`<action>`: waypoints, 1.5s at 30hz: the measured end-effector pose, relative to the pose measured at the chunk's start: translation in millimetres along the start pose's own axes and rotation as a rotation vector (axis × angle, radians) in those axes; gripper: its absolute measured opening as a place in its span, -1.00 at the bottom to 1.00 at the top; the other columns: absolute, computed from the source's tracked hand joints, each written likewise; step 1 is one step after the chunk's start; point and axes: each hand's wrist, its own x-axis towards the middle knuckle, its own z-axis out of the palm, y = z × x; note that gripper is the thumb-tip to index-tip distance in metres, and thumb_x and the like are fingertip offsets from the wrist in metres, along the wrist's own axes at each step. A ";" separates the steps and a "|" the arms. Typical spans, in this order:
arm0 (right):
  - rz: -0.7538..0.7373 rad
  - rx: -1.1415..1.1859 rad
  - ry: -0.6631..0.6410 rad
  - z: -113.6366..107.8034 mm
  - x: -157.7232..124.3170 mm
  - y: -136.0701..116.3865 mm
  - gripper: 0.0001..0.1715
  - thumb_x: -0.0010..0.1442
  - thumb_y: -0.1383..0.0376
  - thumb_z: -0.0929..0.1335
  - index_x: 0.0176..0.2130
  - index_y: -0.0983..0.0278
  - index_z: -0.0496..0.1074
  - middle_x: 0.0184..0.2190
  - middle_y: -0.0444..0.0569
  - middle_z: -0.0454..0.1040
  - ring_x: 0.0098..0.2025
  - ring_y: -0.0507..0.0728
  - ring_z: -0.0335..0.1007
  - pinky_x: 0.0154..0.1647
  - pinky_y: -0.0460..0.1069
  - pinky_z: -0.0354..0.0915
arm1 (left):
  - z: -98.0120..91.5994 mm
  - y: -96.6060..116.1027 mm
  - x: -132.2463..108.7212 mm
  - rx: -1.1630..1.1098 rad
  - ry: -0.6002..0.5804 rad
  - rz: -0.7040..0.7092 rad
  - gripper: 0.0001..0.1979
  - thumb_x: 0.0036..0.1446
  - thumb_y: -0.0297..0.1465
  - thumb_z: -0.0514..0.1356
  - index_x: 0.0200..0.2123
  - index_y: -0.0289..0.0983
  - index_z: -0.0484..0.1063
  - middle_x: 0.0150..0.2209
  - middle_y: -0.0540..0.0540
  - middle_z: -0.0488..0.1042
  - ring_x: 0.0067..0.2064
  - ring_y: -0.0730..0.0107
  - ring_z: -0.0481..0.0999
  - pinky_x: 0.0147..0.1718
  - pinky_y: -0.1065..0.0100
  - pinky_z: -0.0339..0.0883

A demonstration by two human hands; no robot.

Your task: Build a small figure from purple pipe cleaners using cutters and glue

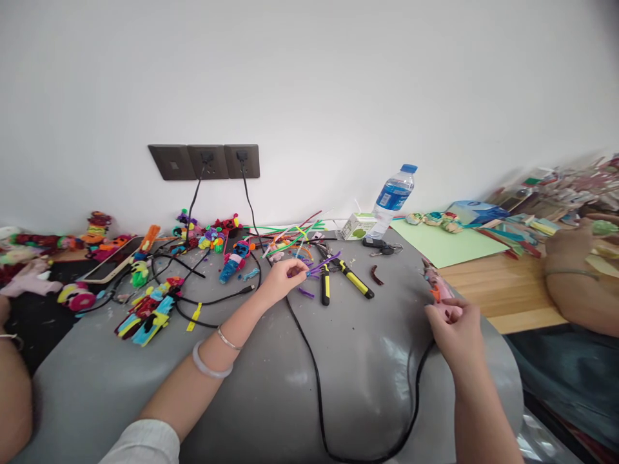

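- Head view, nearest: a black cable (316,386) looped across the gray table (251,399).
- Near the table's right edge, the right hand (459,325) had thumb and fingertips closed on a pink piece (443,310).
- Over mid-table, the left hand (280,283) pinched a purple stem (325,263) tightly.
- Just beside lay splayed yellow-and-black pliers (358,281).
- Farther, a carton (358,226) stood beside a bottle (391,200).

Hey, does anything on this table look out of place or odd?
The black cable looks out of place, looping loosely across the gray table between the left hand and right hand. Yellow-handled pliers also lie with handles spread apart.
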 end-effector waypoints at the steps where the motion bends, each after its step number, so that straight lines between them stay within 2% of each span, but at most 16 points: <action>1: 0.083 0.107 0.020 0.4 -1.2 -0.3 -0.57 -0.15 0.21 0.38 -0.32 0.14 0.09 -0.65 -0.22 0.31 -0.66 0.09 0.24 -0.64 -0.03 0.17 | 0.2 -0.6 0.2 -0.004 0.002 -0.001 -0.87 0.06 -0.37 0.18 -0.37 -0.33 0.44 -0.43 -0.01 0.42 -0.41 0.46 0.35 -0.38 0.42 0.24; 3: 0.240 0.313 0.023 1.1 -2.9 -1.4 -0.45 -0.23 0.25 0.40 -0.30 0.13 0.02 -0.66 -0.25 0.32 -0.67 0.07 0.24 -0.67 -0.06 0.15 | 0.4 -1.4 0.3 -0.008 0.000 -0.003 -0.88 0.05 -0.38 0.18 -0.37 -0.33 0.44 -0.43 -0.01 0.42 -0.40 0.45 0.35 -0.37 0.42 0.25; 7: 0.329 0.579 0.039 1.0 -2.0 -1.2 -0.37 -0.32 0.22 0.44 -0.28 0.17 0.06 -0.61 -0.20 0.43 -0.69 0.06 0.30 -0.74 -0.11 0.17 | 0.4 -0.6 0.2 -0.007 -0.004 -0.004 -0.90 0.05 -0.41 0.17 -0.37 -0.33 0.44 -0.44 -0.01 0.41 -0.41 0.46 0.34 -0.38 0.42 0.23; 11: 0.325 0.799 0.006 1.4 -2.6 1.6 -0.50 -0.31 0.21 0.44 -0.31 0.27 0.27 -0.46 -0.07 0.52 -0.65 0.01 0.34 -0.71 -0.14 0.20 | 0.0 1.2 0.2 -0.011 0.002 -0.005 -0.89 0.05 -0.41 0.17 -0.38 -0.33 0.44 -0.44 -0.01 0.42 -0.43 0.47 0.33 -0.41 0.44 0.20; 17: 0.239 1.111 0.196 5.1 -10.2 -1.9 -0.82 -0.11 0.29 0.38 -0.41 0.31 0.38 -0.47 -0.05 0.48 -0.56 -0.02 0.27 -0.64 -0.14 0.20 | 0.7 -0.1 -0.6 0.011 -0.004 -0.002 -0.87 0.06 -0.37 0.16 -0.37 -0.32 0.44 -0.46 0.00 0.41 -0.44 0.47 0.31 -0.44 0.44 0.16; 19: 0.281 1.199 0.188 3.9 -11.6 -4.9 -0.82 -0.12 0.36 0.33 -0.39 0.32 0.41 -0.49 -0.06 0.44 -0.56 -0.02 0.24 -0.64 -0.15 0.20 | 1.0 -1.4 -0.7 0.013 -0.005 0.001 -0.86 0.06 -0.36 0.16 -0.37 -0.32 0.44 -0.45 0.00 0.41 -0.44 0.46 0.31 -0.44 0.44 0.16; 22: 0.371 1.309 0.096 1.0 -13.7 -8.8 -0.69 -0.19 0.41 0.28 -0.35 0.36 0.46 -0.45 -0.05 0.42 -0.54 -0.03 0.22 -0.61 -0.16 0.26 | 1.4 -3.4 -0.6 0.013 -0.011 0.010 -0.85 0.08 -0.36 0.15 -0.36 -0.32 0.44 -0.44 -0.01 0.41 -0.43 0.46 0.31 -0.42 0.43 0.16; 26: 0.402 1.349 -0.104 4.6 -19.9 -13.3 -0.66 -0.22 0.38 0.31 -0.33 0.30 0.46 -0.41 -0.10 0.38 -0.50 -0.03 0.24 -0.51 -0.13 0.37 | 1.3 -4.4 -0.4 0.022 -0.012 0.015 -0.85 0.08 -0.36 0.15 -0.36 -0.33 0.45 -0.44 -0.01 0.40 -0.43 0.46 0.30 -0.41 0.42 0.17; 28: 0.377 1.364 -0.197 11.1 -23.9 -16.3 -0.68 -0.21 0.38 0.35 -0.32 0.25 0.44 -0.44 -0.17 0.35 -0.52 -0.06 0.20 -0.49 -0.15 0.35 | 1.1 -3.9 -0.5 0.020 -0.009 0.014 -0.86 0.08 -0.37 0.15 -0.36 -0.32 0.44 -0.45 0.00 0.39 -0.43 0.47 0.29 -0.42 0.43 0.16; 30: 0.343 1.365 -0.238 18.9 -27.8 -20.4 -0.70 -0.17 0.36 0.40 -0.31 0.24 0.45 -0.43 -0.19 0.35 -0.52 -0.08 0.19 -0.49 -0.18 0.33 | 0.9 -2.9 -0.8 0.018 -0.011 0.015 -0.86 0.08 -0.37 0.15 -0.36 -0.32 0.44 -0.44 -0.01 0.39 -0.43 0.47 0.29 -0.42 0.43 0.15; 32: 0.328 1.351 -0.265 26.4 -31.7 -25.4 -0.69 -0.14 0.33 0.45 -0.29 0.25 0.48 -0.41 -0.16 0.37 -0.47 -0.07 0.24 -0.49 -0.19 0.33 | 1.0 -1.9 -1.2 0.017 -0.013 0.015 -0.85 0.09 -0.36 0.15 -0.36 -0.32 0.44 -0.44 -0.01 0.39 -0.43 0.47 0.28 -0.42 0.43 0.15; 35: 0.317 1.317 -0.296 36.0 -37.7 -33.0 -0.64 -0.07 0.23 0.47 -0.21 0.27 0.51 -0.41 -0.16 0.38 -0.42 -0.03 0.31 -0.37 -0.14 0.39 | 1.5 -0.7 -1.8 0.014 -0.015 0.011 -0.85 0.09 -0.35 0.15 -0.36 -0.32 0.44 -0.44 -0.01 0.39 -0.44 0.46 0.29 -0.42 0.42 0.16; 39: 0.195 1.236 -0.233 46.1 -44.2 -38.3 -0.58 0.12 0.04 0.41 -0.13 0.27 0.48 -0.47 -0.18 0.36 -0.44 -0.01 0.30 -0.22 -0.05 0.39 | 2.2 0.3 -2.5 0.028 -0.022 0.015 -0.86 0.09 -0.36 0.15 -0.36 -0.32 0.44 -0.45 -0.01 0.38 -0.44 0.47 0.28 -0.42 0.42 0.15; 45: -0.016 1.065 -0.264 49.7 -46.9 -35.9 -0.65 0.08 0.10 0.46 -0.20 0.24 0.42 -0.43 -0.14 0.45 -0.41 0.05 0.38 -0.26 0.00 0.34 | 2.3 0.7 -2.8 0.053 -0.018 0.027 -0.87 0.10 -0.39 0.15 -0.35 -0.33 0.46 -0.43 -0.02 0.41 -0.43 0.46 0.31 -0.41 0.43 0.18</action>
